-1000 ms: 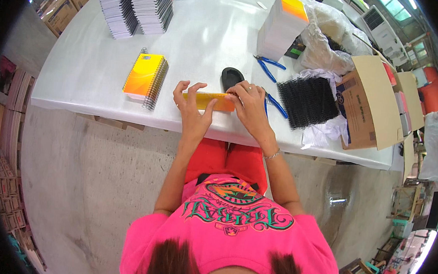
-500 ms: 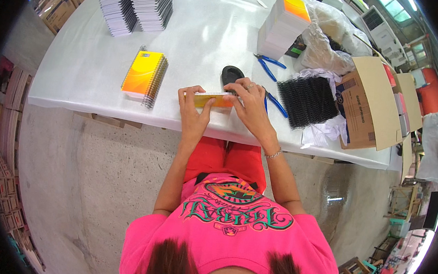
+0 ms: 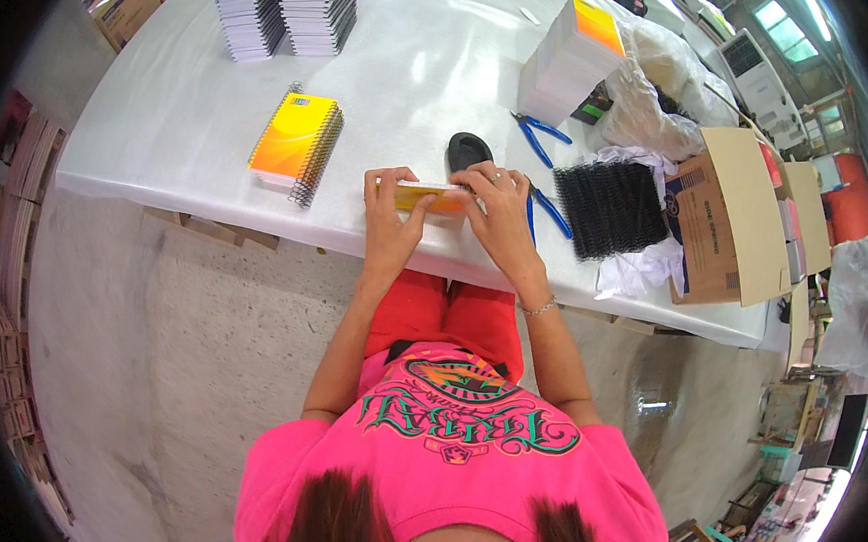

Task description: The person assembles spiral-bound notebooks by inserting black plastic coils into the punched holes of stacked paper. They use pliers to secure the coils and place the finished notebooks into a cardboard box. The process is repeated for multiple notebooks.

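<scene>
A small yellow-orange notebook (image 3: 416, 199) stands on its edge near the table's front, its white page edge turned up. My left hand (image 3: 393, 221) grips its left end, thumb on the near cover and fingers over the far side. At the other end, my right hand (image 3: 497, 213) is closed on the top edge; its fingertips partly hide what they pinch. Just beyond is a black rounded dish-like object (image 3: 468, 151). Blue-handled pliers (image 3: 554, 213) lie beside my right hand. To the left rests a small pile of yellow-orange spiral notebooks (image 3: 298, 143).
Black plastic spiral coils (image 3: 612, 210) lie on white wrapping right of the pliers, beside an open carton (image 3: 707, 233). Another pair of blue pliers (image 3: 540, 133) lies before a tall stack of unbound pads (image 3: 568, 71). Stacks of spiral-bound books (image 3: 316, 10) stand far left.
The view has shifted slightly, so the table's things appear a little displaced. Both hands keep hold of the notebook, with only slight finger movement at the right hand.
</scene>
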